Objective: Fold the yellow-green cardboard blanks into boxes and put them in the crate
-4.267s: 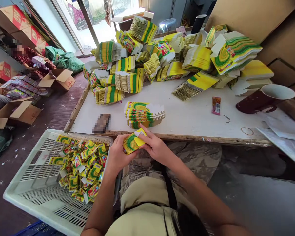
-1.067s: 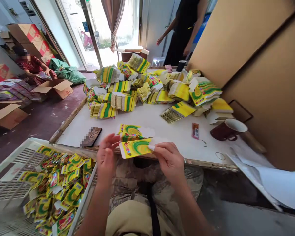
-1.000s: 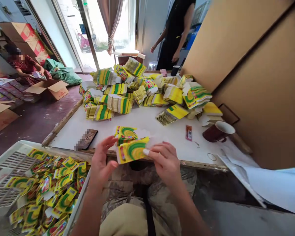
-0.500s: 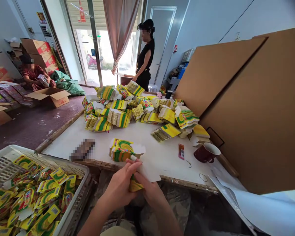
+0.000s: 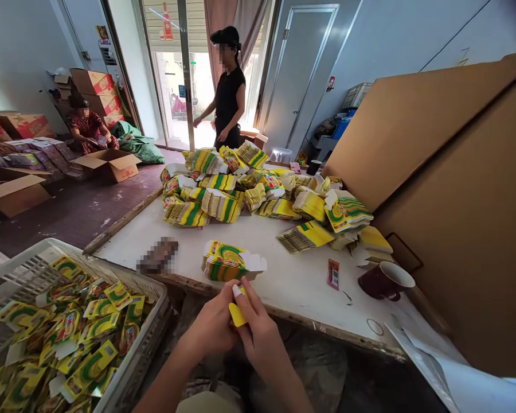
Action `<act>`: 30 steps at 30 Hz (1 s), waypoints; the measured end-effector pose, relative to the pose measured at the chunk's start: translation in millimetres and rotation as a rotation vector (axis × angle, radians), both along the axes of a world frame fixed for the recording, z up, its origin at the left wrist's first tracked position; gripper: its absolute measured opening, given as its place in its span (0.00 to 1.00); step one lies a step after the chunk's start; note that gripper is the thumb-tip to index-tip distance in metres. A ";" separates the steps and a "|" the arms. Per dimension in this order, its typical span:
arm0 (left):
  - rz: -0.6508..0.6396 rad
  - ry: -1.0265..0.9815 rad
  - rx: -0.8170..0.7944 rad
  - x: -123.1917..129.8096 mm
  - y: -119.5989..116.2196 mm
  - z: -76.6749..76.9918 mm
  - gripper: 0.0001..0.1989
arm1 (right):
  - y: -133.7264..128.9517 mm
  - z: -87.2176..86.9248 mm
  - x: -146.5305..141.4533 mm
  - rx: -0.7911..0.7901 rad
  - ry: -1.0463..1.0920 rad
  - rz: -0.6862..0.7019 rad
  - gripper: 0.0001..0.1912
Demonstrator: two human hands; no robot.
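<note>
Between my hands, in front of the table's near edge, is a small yellow carton (image 5: 238, 315). My left hand (image 5: 212, 321) closes round its left side, and my right hand (image 5: 260, 327) grips it from the right with fingers folded over the top. Most of the carton is hidden by my fingers; a white covering shows on one fingertip. Just beyond my hands lies a short stack of flat yellow-green cartons (image 5: 227, 263) with white flaps pointing right.
A white plastic crate (image 5: 152, 285) of small yellow cartons stands at left. Across the white table (image 5: 258, 235) are piled carton bundles (image 5: 221, 203), a maroon mug (image 5: 376, 282) and a small red packet (image 5: 333, 274). Large cardboard (image 5: 456, 201) stands at right. Two people are beyond.
The carton's long white flap no longer sticks out to the right; my right fingers have come up over the carton. The view has swung left. The standing person has turned, with an arm out.
</note>
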State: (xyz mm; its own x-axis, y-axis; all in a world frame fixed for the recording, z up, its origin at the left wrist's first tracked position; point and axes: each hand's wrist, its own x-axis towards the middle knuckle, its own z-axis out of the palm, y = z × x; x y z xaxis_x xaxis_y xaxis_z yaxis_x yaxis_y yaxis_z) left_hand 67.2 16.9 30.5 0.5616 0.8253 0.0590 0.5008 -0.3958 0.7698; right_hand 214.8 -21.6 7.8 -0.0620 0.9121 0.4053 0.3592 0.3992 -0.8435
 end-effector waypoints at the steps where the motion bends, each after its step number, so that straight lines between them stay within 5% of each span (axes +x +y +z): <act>1: 0.014 -0.015 0.015 0.3 -0.5 -0.8 0.38 | 0.0 -1.3 0.5 0.029 -0.039 0.001 0.29; 8: 0.228 0.096 0.188 -5.4 4.6 6.7 0.26 | 8.1 -5.4 20.9 0.129 -0.041 -0.118 0.26; 17: 0.186 -0.095 0.191 -17.7 5.7 13.9 0.29 | 13.2 -4.3 30.0 0.160 -0.152 -0.011 0.15; 20: 0.179 -0.317 0.169 -19.1 8.2 11.7 0.33 | 14.5 2.5 41.6 0.142 -0.097 0.081 0.12; 23: 0.360 -0.720 0.111 -12.9 11.7 6.4 0.30 | 13.3 7.3 40.0 0.123 0.005 0.096 0.09; 27: 0.525 -1.337 -0.195 2.8 10.2 5.1 0.23 | 14.9 2.1 17.0 0.156 0.148 -0.116 0.08; 30: 0.535 -1.557 -0.392 9.5 4.9 10.6 0.24 | 16.6 -3.7 -2.5 0.206 0.176 -0.245 0.11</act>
